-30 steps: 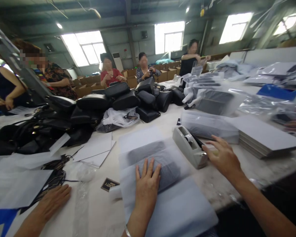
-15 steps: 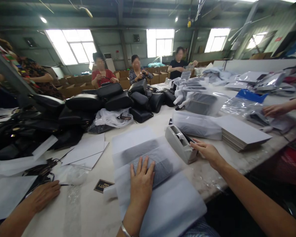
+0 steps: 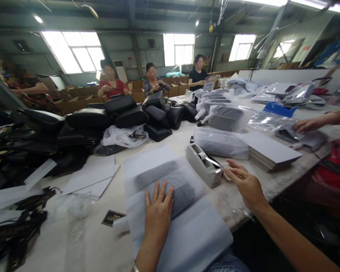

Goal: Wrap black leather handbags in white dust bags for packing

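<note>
My left hand (image 3: 158, 206) lies flat, fingers spread, on a dark object (image 3: 184, 190) that shows through a white translucent paper sheet (image 3: 192, 230). Part of that sheet is folded over it, and the lower part lies flat toward me. To the right stands a grey tape dispenser (image 3: 198, 166). At its near end my right hand (image 3: 245, 183) pinches the end of the adhesive tape (image 3: 212, 161), which stretches from the roll. A black tag (image 3: 112, 218) with gold lettering rests on the table, left of the paper.
Black handbags (image 3: 124, 117) are heaped at the back left. Paper-wrapped bags (image 3: 221, 142) and a stack of boards (image 3: 272, 151) lie beyond the dispenser. White boards (image 3: 90, 177) and black straps (image 3: 25, 230) lie on the left. A co-worker's hand (image 3: 306, 122) works at right; other people sit opposite.
My right hand has drawn back slightly from the dispenser, and a strip of tape now shows. A co-worker's hand at lower left has gone from view with a white sheet. My left hand stays.
</note>
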`<state>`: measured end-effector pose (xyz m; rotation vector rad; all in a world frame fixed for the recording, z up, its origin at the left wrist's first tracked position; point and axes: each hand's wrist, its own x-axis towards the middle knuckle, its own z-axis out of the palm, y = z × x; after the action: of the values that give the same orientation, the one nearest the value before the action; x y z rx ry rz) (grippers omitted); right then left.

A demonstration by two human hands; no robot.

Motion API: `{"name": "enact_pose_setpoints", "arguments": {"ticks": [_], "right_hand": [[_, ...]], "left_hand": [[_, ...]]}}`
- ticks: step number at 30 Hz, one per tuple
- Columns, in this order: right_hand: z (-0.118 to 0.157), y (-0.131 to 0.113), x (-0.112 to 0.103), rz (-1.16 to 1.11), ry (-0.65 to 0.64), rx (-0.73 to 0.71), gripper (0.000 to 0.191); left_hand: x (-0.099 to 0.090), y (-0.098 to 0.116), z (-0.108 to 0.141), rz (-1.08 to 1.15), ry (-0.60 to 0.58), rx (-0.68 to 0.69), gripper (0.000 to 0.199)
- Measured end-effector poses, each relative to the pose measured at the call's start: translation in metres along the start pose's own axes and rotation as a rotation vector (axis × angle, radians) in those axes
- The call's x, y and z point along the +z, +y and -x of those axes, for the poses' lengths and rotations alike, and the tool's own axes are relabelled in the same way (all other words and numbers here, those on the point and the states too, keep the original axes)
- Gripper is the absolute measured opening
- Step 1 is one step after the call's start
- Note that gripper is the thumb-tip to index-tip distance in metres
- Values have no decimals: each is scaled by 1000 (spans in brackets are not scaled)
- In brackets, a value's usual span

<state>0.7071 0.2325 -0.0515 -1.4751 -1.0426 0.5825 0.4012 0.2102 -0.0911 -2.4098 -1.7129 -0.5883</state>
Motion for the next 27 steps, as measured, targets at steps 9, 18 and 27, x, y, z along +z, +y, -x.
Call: {"name": "enact_pose_setpoints", "arguments": {"ticks": [9, 18, 27], "right_hand": [[11, 38, -12, -131, -143, 360, 43], [-6, 41, -40, 499, -182, -40, 39], [-31, -28, -30, 674, -744, -780, 23]], "left_hand": [[-1, 1, 0, -29, 23, 15, 36], [-5, 1, -2, -15, -5, 4, 37], [-4, 0, -1, 18, -19, -9, 37]]}}
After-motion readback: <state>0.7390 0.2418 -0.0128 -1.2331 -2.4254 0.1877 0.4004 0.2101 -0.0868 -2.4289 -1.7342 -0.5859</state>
